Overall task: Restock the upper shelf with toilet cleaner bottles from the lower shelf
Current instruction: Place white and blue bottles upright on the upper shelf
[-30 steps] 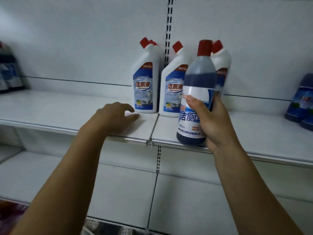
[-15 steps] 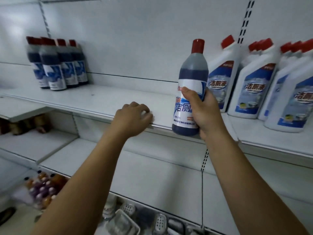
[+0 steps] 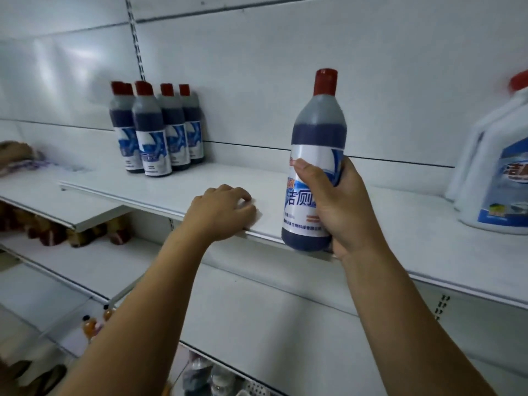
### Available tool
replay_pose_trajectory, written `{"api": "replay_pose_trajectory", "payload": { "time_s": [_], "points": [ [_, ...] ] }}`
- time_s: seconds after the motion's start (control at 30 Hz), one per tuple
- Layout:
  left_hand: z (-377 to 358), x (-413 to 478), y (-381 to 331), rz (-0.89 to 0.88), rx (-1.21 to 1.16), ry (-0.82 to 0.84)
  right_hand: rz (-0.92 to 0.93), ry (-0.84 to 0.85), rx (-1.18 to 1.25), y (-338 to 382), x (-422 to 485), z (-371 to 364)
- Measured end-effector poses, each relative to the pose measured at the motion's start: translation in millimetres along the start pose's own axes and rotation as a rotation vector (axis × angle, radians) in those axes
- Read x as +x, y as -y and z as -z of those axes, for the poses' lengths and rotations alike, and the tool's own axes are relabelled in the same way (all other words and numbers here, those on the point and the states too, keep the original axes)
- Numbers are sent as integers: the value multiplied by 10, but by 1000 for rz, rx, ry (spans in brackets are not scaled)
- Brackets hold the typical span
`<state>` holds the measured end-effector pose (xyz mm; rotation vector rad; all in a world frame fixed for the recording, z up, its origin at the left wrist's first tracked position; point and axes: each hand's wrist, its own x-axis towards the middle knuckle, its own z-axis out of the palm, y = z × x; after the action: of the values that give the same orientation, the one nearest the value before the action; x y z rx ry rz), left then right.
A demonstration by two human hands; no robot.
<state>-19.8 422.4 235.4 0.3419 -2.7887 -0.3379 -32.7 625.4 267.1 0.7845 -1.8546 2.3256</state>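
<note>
Right hand [image 3: 343, 212] had its grip closed round a toilet cleaner bottle [image 3: 317, 132]: thumb across the white label, fingers wrapped behind. Bottle was upright, w/ red cap, clear body, dark blue liquid up to the shoulder and blue print on the label. Its base sat level w/ the front lip of the upper shelf [image 3: 200, 181], approx. mid-frame; couldn't tell if it touched the lip.

Left hand [image 3: 223, 212] rested on the same shelf's front edge, just beside the held bottle on its left. Its grip was closed, fingers curled, knuckles up, w/ nothing seen in it. A pale blur lay by the fingertips, too smeared to read.

Further left and back on the upper shelf, against the rear panel, stood a cluster of matching blue bottles [image 3: 154, 132], two rows deep, all upright and well apart from the held one. At the far right edge stood big white cleaner jugs [image 3: 497, 167] w/ red caps and blue labels, partly cut off.

The lower shelf [image 3: 85, 261] ran beneath. The adjoining bay's shelf [image 3: 71, 207] at left had brownish items [image 3: 57, 232] under it, blurred. Small orange-topped bottles [image 3: 91, 327] showed lower down.
</note>
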Motion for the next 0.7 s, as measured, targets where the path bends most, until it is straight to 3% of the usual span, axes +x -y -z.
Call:
{"api": "replay_pose_trajectory", "payload": {
  "time_s": [0.43, 0.7],
  "points": [
    [311, 489, 1479, 4, -13, 62, 27, 63, -105, -391, 452, -1365],
    [531, 670, 2496, -193, -55, 68, 52, -111, -182, -743, 686, -2440]
  ]
}}
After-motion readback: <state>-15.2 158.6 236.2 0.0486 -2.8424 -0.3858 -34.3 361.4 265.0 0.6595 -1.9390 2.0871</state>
